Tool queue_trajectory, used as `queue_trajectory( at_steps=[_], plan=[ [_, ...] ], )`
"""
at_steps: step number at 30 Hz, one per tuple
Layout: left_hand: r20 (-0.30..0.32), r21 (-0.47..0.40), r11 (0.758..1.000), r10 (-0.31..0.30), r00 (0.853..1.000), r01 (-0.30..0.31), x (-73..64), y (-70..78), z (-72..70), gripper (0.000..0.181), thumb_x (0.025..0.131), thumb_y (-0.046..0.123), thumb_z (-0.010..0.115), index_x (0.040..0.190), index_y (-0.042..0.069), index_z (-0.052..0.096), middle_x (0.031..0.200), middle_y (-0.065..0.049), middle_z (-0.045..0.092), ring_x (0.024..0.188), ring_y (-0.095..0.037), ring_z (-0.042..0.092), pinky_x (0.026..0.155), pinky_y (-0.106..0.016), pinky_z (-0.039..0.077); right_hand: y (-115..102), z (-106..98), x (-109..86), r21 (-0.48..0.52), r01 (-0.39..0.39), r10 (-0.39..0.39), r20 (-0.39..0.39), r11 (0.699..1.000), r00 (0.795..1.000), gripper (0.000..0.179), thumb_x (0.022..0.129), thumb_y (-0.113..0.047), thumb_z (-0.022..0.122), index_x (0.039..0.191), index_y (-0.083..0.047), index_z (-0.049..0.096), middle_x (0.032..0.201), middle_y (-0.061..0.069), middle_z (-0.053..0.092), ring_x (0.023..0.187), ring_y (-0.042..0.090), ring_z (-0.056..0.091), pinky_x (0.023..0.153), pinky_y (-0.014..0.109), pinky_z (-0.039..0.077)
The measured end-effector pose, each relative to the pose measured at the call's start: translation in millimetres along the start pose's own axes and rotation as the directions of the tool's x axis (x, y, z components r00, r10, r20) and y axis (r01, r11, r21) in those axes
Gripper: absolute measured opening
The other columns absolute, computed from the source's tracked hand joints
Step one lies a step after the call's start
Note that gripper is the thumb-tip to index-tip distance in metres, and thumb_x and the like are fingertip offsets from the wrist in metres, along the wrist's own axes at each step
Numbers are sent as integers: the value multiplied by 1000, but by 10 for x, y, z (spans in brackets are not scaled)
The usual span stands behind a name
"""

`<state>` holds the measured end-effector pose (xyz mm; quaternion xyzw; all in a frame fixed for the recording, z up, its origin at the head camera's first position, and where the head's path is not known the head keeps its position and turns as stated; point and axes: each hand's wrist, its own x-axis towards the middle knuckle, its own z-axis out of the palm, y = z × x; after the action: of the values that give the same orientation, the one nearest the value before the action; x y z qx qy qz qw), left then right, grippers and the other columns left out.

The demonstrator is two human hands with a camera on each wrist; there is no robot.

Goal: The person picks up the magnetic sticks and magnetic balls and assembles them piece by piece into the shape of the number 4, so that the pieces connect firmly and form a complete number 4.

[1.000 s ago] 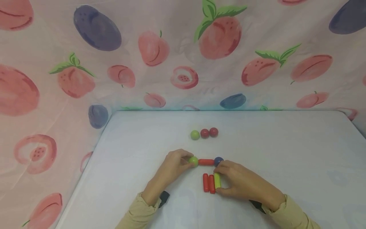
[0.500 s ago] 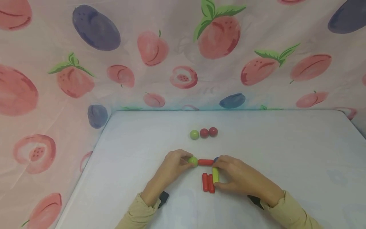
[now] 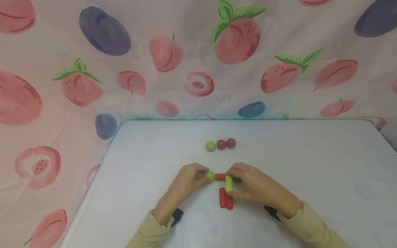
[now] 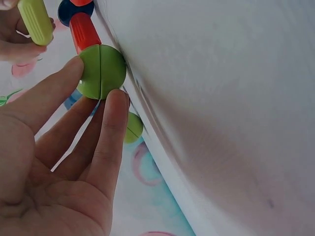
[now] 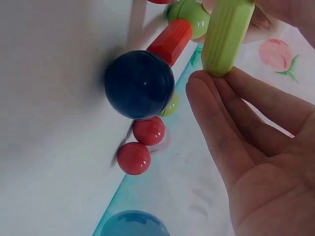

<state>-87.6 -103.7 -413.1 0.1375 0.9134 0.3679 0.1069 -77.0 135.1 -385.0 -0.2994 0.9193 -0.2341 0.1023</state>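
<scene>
My left hand (image 3: 188, 179) pinches a green ball (image 4: 101, 73) between thumb and fingers. From that ball a red stick (image 3: 219, 176) runs right to a dark blue ball (image 5: 139, 84); in the head view my right hand (image 3: 255, 184) hides this blue ball. Between its thumb and fingertips the right hand holds a yellow-green ribbed stick (image 3: 228, 183) by its two ends, apart from the blue ball in the right wrist view. Just below lie two red sticks (image 3: 222, 197), side by side, one partly covered by the yellow-green stick.
Farther back on the white table (image 3: 155, 148) are another green ball (image 3: 211, 146) and two red balls (image 3: 221, 144) in a short row. A fruit-patterned cloth (image 3: 198, 51) hangs behind the table and along its left side.
My right hand has taken the yellow-green stick away from beside the red sticks and moved it up and left, over the red ones. The left hand stays on its ball.
</scene>
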Motion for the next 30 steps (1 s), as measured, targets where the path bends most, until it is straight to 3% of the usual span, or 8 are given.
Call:
queue_trajectory(
  at_steps=[10, 17, 22, 30],
  plan=[
    [8, -1, 1000, 21, 1000, -21, -6, -10, 0, 31, 87, 23, 77, 114, 10, 73, 108, -1, 73, 91, -11, 69, 83, -26, 57, -2, -2, 86, 1, 25, -25, -48, 1000, 999, 42, 80, -32, 83, 114, -12, 70, 106, -6, 65, 95, 13, 60, 87, 33, 58],
    [14, 4, 999, 53, 999, -53, -16, -24, 1, 31, 86, 24, 77, 114, 10, 73, 108, -1, 73, 91, -11, 70, 82, -24, 57, 10, 7, 161, -22, 49, -50, -64, 999, 997, 46, 80, -32, 83, 118, -9, 69, 110, -1, 66, 97, 14, 60, 88, 33, 58],
    [10, -3, 999, 48, 999, -48, -24, -23, -1, 32, 86, 25, 77, 113, 9, 73, 107, -3, 74, 91, -12, 70, 81, -24, 57, 12, 15, 217, -31, 80, -83, -92, 996, 992, 48, 80, -34, 83, 118, -7, 69, 111, 1, 67, 99, 15, 61, 90, 35, 57],
    [7, -3, 1000, 30, 1000, -30, -20, -3, -4, 34, 86, 27, 78, 114, 8, 72, 106, -3, 74, 90, -11, 70, 81, -24, 57, 16, 20, 273, -20, 60, -62, -126, 998, 990, 51, 79, -33, 83, 119, -6, 68, 112, 3, 66, 100, 17, 61, 89, 36, 58]
  ],
)
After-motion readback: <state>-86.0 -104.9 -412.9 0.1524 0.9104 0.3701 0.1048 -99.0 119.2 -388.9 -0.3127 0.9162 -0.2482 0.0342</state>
